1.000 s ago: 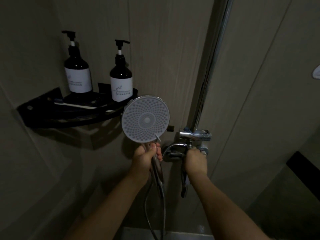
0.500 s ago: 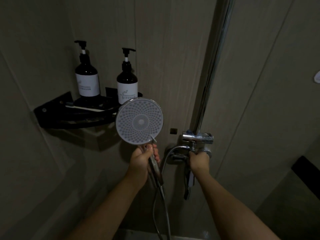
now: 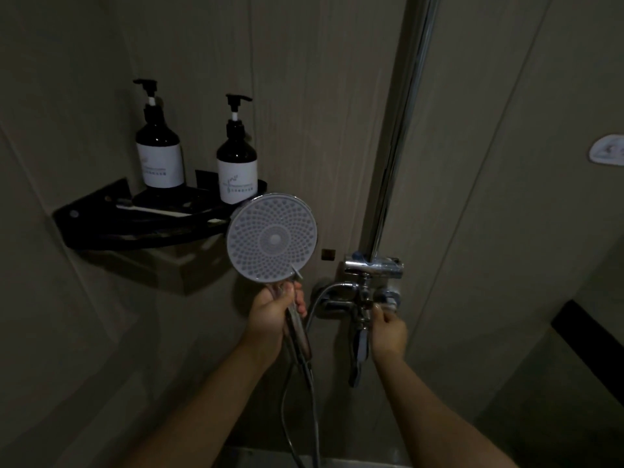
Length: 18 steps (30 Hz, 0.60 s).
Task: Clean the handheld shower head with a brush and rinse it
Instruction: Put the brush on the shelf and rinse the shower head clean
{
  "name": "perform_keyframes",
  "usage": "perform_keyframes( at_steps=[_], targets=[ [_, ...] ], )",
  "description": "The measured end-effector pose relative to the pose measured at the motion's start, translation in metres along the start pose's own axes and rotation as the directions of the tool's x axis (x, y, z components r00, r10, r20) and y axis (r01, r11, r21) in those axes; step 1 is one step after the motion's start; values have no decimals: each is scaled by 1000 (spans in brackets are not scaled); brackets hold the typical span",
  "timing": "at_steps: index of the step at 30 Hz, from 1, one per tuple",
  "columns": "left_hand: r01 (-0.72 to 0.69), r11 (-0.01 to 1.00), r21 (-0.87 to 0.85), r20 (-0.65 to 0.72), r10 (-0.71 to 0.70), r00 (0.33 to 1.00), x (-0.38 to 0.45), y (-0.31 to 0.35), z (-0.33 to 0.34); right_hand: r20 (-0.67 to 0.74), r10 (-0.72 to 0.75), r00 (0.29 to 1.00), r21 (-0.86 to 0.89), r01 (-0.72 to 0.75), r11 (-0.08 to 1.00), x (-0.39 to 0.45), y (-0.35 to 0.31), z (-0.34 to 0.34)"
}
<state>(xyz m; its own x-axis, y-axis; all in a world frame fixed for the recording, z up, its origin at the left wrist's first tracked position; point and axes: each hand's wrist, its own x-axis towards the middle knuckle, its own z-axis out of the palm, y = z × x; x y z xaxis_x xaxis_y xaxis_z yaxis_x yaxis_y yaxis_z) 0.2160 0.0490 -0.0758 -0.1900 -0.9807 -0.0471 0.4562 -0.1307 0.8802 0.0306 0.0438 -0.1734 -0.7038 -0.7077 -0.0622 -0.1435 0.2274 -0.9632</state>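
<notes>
My left hand (image 3: 271, 312) grips the handle of the handheld shower head (image 3: 272, 238), holding it upright with its round, nozzle-covered white face turned toward me. Its metal hose (image 3: 297, 427) loops down from the chrome faucet valve (image 3: 363, 298) on the wall. My right hand (image 3: 388, 329) is at the right side of that valve, fingers pinched on its knob. A toothbrush-like brush (image 3: 152, 208) lies on the black corner shelf (image 3: 101, 231). No water is visible coming from the head.
Two dark pump bottles (image 3: 160, 153) (image 3: 237, 170) with white labels stand on the corner shelf. A chrome riser rail (image 3: 401, 123) runs up the wall from the valve. A small white fixture (image 3: 607, 153) is on the right wall.
The view has shifted slightly. My right hand has slid lower on the valve to its right knob. The left hand holds the shower head in much the same place.
</notes>
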Motion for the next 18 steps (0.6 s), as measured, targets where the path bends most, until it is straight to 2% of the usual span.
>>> perform_keyframes(
  at_steps=[2, 3, 5, 6, 9, 11, 13, 15, 17, 18],
  targets=[
    [-13, 1000, 7, -3, 13, 1000, 2, -1, -3, -102, 143, 984, -24, -146, 989, -6, 30, -7],
    [-16, 1000, 9, -7, 16, 1000, 2, -1, -5, -101, 231, 968, -36, -235, 971, -9, 46, -10],
    [-24, 1000, 16, -21, 24, 999, 3, -2, -9, -37, 324, 945, -193, -325, 926, -14, 74, -15],
    [-29, 999, 27, -28, 30, 999, 3, -2, -12, 37, 331, 943, -355, -297, 886, -15, 88, -17],
    [-61, 997, 55, -61, 64, 996, 0, -5, -20, 166, 315, 935, -600, -158, 785, -6, 115, -21],
    [-96, 992, 86, -82, 103, 991, -6, -5, -23, 214, 308, 927, -635, -107, 765, 6, 128, -22],
    [-123, 986, 114, -129, 137, 982, -16, -5, -24, 216, 298, 930, -592, -118, 797, 10, 119, -26],
    [-146, 979, 140, -190, 171, 967, -27, -3, -23, 308, 313, 898, -511, -122, 851, 13, 101, -28],
    [-190, 970, 149, -261, 224, 939, -36, -1, -22, 332, 291, 897, -387, -152, 910, 28, 89, -33],
    [-211, 966, 147, -296, 247, 923, -41, -1, -21, 371, 272, 888, -392, -116, 913, 37, 84, -36]
  ],
)
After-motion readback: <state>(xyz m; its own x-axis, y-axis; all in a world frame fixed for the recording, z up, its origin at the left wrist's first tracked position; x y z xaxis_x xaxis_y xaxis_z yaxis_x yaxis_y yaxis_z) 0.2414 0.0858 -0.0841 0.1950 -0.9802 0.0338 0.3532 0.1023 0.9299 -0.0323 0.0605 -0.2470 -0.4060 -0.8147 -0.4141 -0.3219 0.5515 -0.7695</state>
